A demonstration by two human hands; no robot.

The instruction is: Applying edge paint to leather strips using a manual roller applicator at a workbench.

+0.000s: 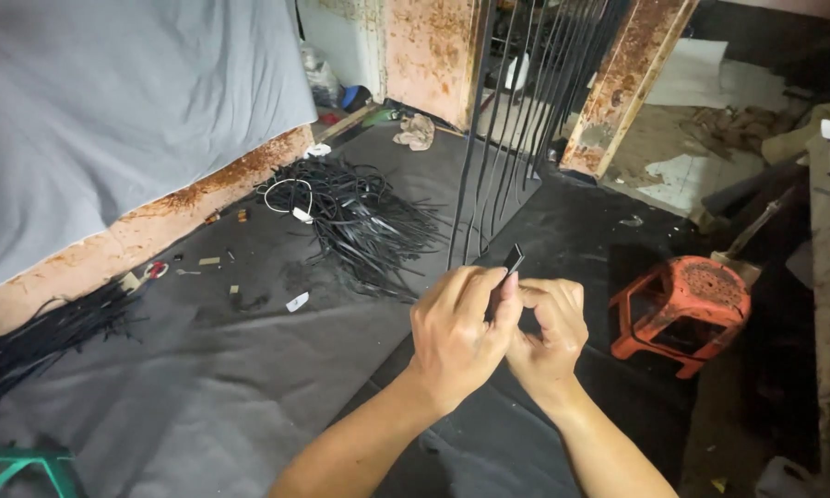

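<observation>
My left hand (456, 332) and my right hand (549, 332) meet in the middle of the view, both pinching the end of a flat black strip (512, 261) that sticks up between the fingers. Several long black strips (516, 120) hang down from above just beyond my hands. The fingers of both hands are closed around the strip's end, and the rest of that strip is hidden behind them.
A heap of black strips (364, 221) lies on the dark floor mat (249, 369), with a white cable (290, 198) on it. Another bundle of strips (46, 337) lies left. An orange plastic stool (687, 309) stands right. A grey sheet (111, 111) covers the rusty wall.
</observation>
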